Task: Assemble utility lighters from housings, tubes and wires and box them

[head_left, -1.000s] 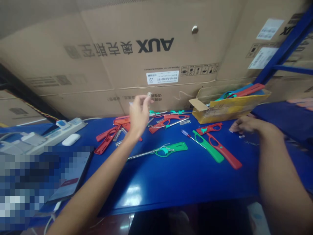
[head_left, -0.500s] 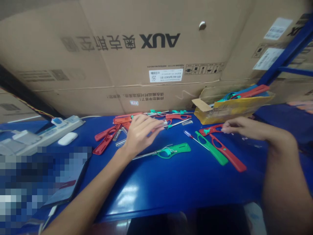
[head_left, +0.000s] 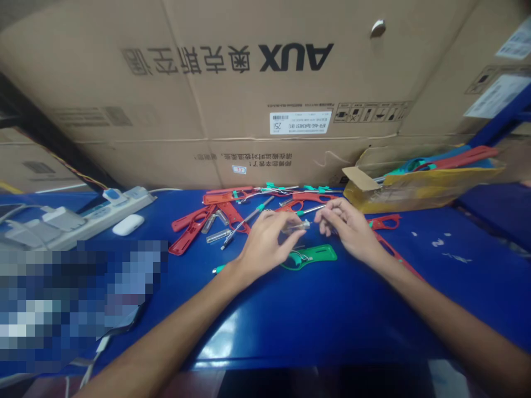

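Observation:
My left hand (head_left: pixel 269 240) is closed in a pinch on a small clear plastic lighter tank (head_left: pixel 299 226) with a whitish end, held above the table. Just right of that end is my right hand (head_left: pixel 344 224), its fingertips curled together; anything between them is too small to make out. Below the hands lies a green lighter handle half (head_left: pixel 323 254) with white wire on it. Red handle halves (head_left: pixel 186 235) lie to the left among several loose clear tanks (head_left: pixel 218 236). Another red handle piece (head_left: pixel 388 222) sits beyond my right wrist, which partly covers the pieces beneath it.
A yellow-taped carton (head_left: pixel 418 190) with red and blue handles stands at the back right. Cardboard (head_left: pixel 232 116) walls the back of the blue table (head_left: pixel 311 320). On the left are a power strip (head_left: pixel 133 202), a white earbud case (head_left: pixel 128 224) and a partly blurred-out device.
My right hand has moved left from the red handle on the right to beside the tank in my left hand. The camera view has shifted slightly.

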Demonstrator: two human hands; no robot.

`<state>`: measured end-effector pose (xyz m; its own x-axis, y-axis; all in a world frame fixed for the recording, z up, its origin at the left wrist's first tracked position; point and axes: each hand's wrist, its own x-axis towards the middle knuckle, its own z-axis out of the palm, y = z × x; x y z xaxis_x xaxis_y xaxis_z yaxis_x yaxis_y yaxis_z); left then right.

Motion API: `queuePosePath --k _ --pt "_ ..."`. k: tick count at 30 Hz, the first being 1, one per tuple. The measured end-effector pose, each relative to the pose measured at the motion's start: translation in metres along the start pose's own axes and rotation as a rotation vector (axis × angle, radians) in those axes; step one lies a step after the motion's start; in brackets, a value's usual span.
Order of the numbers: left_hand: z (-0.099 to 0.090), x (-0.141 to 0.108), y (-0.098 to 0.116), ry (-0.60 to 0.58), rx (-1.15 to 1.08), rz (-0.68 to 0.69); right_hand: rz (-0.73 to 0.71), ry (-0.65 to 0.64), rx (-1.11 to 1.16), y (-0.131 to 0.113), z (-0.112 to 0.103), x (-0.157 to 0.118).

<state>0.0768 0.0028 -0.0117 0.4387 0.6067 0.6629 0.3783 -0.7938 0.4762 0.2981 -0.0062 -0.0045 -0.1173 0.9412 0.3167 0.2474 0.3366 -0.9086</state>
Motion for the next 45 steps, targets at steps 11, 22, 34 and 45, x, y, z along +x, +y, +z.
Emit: queuePosePath --k 11,22,34,45 --pt "0.009 -0.003 0.0 -0.072 -0.296 -0.306 0.103 -0.06 0.07 -0.008 0.017 -0.008" --pt "0.002 -0.001 -0.004 -0.114 -0.084 -0.249 0.259 0.02 0.222 -0.005 0.018 -0.006" --pt "0.0 0.002 0.004 -0.07 -0.004 -0.159 0.317 -0.078 0.388 -0.011 0.024 -0.011" --pt "0.002 0.001 0.003 -0.054 0.002 -0.193 0.359 -0.04 0.53 -0.005 0.023 -0.009"
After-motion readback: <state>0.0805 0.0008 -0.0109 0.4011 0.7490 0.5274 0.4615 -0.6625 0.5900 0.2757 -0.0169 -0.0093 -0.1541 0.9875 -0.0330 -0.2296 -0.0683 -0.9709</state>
